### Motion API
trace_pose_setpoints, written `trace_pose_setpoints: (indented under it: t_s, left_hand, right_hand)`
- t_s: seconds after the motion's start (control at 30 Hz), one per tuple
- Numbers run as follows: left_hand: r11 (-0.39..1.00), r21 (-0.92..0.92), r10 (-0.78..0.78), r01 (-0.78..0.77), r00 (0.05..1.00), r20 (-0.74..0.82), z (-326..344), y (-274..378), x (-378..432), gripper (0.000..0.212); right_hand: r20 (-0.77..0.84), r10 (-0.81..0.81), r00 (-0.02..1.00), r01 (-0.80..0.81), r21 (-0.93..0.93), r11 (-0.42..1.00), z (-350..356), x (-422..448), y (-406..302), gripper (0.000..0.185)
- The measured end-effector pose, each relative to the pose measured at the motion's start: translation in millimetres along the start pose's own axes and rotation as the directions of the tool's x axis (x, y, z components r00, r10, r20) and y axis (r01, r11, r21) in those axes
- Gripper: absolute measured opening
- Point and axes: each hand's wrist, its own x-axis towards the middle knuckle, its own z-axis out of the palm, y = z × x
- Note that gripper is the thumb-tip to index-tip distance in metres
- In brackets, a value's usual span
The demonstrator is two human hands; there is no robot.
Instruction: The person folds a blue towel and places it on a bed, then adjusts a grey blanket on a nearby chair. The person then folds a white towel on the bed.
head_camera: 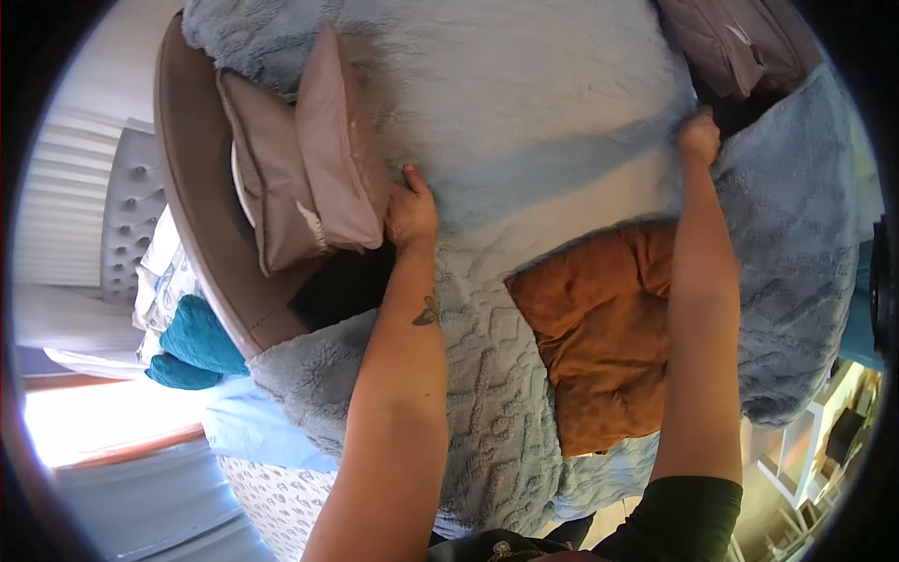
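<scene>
A grey-blue plush blanket [491,337] with a raised pattern lies over a brown sofa [193,183]. At the blanket's left side, beside the mauve cushions [337,154], is my left hand [412,211]; its thumb points away from me and its other fingers are mostly hidden, so its hold is unclear. My right hand [699,137] is closed on the blanket's edge near the right armrest, below another mauve cushion [730,49]. Between my forearms a rust-orange cushion [604,344] shows, partly behind my right forearm, with blanket around its far and left sides.
At the left, teal pillows [200,337] and patterned bedding [274,499] lie near a grey tufted headboard [133,218]. Blue-grey curtains [154,506] hang by a bright window at lower left. White shelving [793,449] stands at lower right.
</scene>
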Motion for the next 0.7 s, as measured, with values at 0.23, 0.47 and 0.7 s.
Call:
trace_pose_setpoints:
  t_s: [0.23,0.47,0.7]
  left_hand:
    - [0.965,0.253,0.067,-0.067,0.998,0.008,2.7,-9.8,-0.7,0.055]
    - [0.87,0.451,0.298,-0.198,0.941,-0.162,11.4,-5.3,-49.5,0.068]
    - [0.946,0.235,0.148,-0.225,0.941,0.306,-49.7,-4.8,-73.8,0.06]
  right_hand:
    - [-0.105,-0.38,0.919,0.394,0.297,0.87,31.3,-37.4,71.2,0.046]
    - [0.033,-0.455,0.89,0.424,0.304,0.853,-17.5,-121.8,102.4,0.052]
    - [0.476,-0.33,0.815,0.093,0.454,0.886,-134.2,-356.7,170.5,0.03]
